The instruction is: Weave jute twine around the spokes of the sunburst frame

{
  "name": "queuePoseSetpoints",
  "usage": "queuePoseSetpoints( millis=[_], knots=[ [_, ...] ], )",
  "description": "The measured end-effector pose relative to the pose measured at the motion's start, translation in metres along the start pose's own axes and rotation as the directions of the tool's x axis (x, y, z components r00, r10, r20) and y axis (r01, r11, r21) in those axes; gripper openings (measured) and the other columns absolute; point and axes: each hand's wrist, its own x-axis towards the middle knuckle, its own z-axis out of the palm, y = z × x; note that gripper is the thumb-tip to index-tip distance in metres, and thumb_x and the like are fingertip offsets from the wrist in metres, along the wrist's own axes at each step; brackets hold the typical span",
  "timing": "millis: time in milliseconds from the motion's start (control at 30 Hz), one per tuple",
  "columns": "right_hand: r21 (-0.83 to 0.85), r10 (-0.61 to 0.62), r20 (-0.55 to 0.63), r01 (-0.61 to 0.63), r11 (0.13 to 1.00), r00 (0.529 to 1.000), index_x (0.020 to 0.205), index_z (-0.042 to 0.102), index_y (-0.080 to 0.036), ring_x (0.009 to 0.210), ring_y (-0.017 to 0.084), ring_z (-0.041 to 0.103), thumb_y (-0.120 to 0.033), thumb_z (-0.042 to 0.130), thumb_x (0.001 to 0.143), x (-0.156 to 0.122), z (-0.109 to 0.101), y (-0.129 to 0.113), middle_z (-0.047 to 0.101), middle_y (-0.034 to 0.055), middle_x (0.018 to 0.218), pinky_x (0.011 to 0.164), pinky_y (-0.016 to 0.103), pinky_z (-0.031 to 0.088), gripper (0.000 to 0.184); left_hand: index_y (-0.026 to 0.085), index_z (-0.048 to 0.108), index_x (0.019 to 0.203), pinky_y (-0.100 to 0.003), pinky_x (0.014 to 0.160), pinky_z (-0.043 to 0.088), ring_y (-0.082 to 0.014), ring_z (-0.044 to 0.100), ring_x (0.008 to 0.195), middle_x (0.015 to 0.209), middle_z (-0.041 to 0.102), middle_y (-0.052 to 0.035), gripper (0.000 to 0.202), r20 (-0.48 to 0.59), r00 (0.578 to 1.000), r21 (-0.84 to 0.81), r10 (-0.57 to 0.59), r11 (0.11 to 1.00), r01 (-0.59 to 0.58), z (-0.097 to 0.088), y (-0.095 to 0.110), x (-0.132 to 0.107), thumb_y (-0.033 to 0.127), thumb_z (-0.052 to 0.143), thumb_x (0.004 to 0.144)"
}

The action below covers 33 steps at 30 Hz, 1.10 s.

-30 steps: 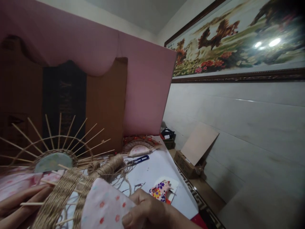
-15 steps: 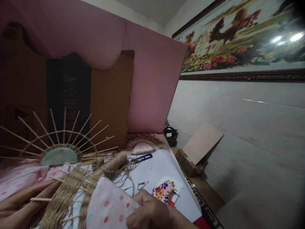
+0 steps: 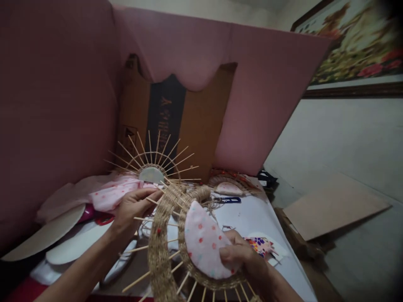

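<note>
A woven jute-twine fan (image 3: pixel 159 247) with thin wooden sticks poking out is held up in front of me. At its core sits a half-round pad of pink cloth (image 3: pixel 204 243) with small red flowers. My right hand (image 3: pixel 242 253) grips this pad at its right side, thumb on top. My left hand (image 3: pixel 135 205) is closed at the fan's upper left, fingertips pressed together on the stick ends beside the woven band; whether twine is also between them is hidden. Behind the fan lies a roll of jute twine (image 3: pixel 201 193).
A second stick fan (image 3: pixel 151 174) stands at the back before a cardboard box (image 3: pixel 201 126). Dark blue thread snips (image 3: pixel 231 200), another cloth-centred fan (image 3: pixel 228 188) and a patterned cutout (image 3: pixel 261 245) lie on the white table. Pink fabric (image 3: pixel 115 191) and white half-round boards (image 3: pixel 75 245) are at left.
The view has swung left, showing more of the table's left side. The fan now appears further from me and more fully in view, both hands still at it.
</note>
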Motion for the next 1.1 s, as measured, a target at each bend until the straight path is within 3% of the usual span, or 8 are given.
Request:
queuePoseSetpoints(
  millis=[133,267,600,967,1100],
  knots=[
    [-0.019,-0.003,-0.059,0.002,1.0,0.998,0.057,0.063,-0.009,0.043,0.005,0.035,-0.038,0.073,0.052,-0.003,0.002,-0.001,0.05,-0.0011,0.047,0.043,0.018,0.023,0.031,0.014,0.075,0.075,-0.014,0.039,0.022,-0.0024,0.035,0.041,0.051,0.055,0.0011,0.024,0.18,0.981,-0.062,-0.069,0.995,0.081,-0.017,0.001,0.008,0.034,0.078,0.062],
    [-0.07,0.021,-0.068,-0.026,0.997,0.997,0.056,0.062,-0.009,0.041,0.005,0.035,-0.041,0.073,0.05,-0.003,-0.001,0.0,0.048,-0.0013,0.046,0.042,0.018,0.022,0.034,0.012,0.076,0.076,-0.015,0.041,0.02,-0.0023,0.035,0.043,0.054,0.058,-0.0016,0.024,0.245,0.966,-0.055,-0.087,0.993,0.103,-0.026,0.007,0.012,0.031,0.078,0.06],
    [-0.114,0.037,-0.058,-0.043,0.992,0.998,0.053,0.059,-0.01,0.041,0.006,0.036,-0.043,0.072,0.049,-0.002,-0.004,-0.001,0.047,-0.0008,0.046,0.041,0.018,0.022,0.035,0.013,0.075,0.073,-0.017,0.042,0.022,-0.0052,0.038,0.045,0.053,0.057,-0.0016,0.023,0.223,0.971,-0.006,-0.088,0.996,0.091,-0.024,0.007,0.011,0.03,0.079,0.058],
    [-0.061,0.028,-0.125,-0.036,0.998,0.992,0.055,0.061,-0.009,0.041,0.005,0.037,-0.039,0.075,0.047,-0.008,-0.004,0.0,0.049,-0.0005,0.047,0.041,0.017,0.022,0.034,0.014,0.074,0.072,-0.018,0.042,0.026,-0.0063,0.04,0.045,0.054,0.057,-0.0011,0.022,0.22,0.971,0.008,-0.094,0.995,0.094,-0.023,0.011,0.008,0.031,0.078,0.059],
    [-0.066,0.052,-0.047,-0.055,0.996,0.998,0.053,0.063,-0.009,0.038,0.006,0.038,-0.039,0.076,0.045,-0.01,-0.011,0.005,0.051,0.0001,0.046,0.038,0.017,0.022,0.034,0.014,0.073,0.07,-0.018,0.041,0.025,-0.0065,0.039,0.044,0.049,0.052,0.0014,0.022,0.212,0.974,-0.033,-0.073,0.996,0.082,-0.018,0.01,0.006,0.032,0.077,0.059]
  ],
)
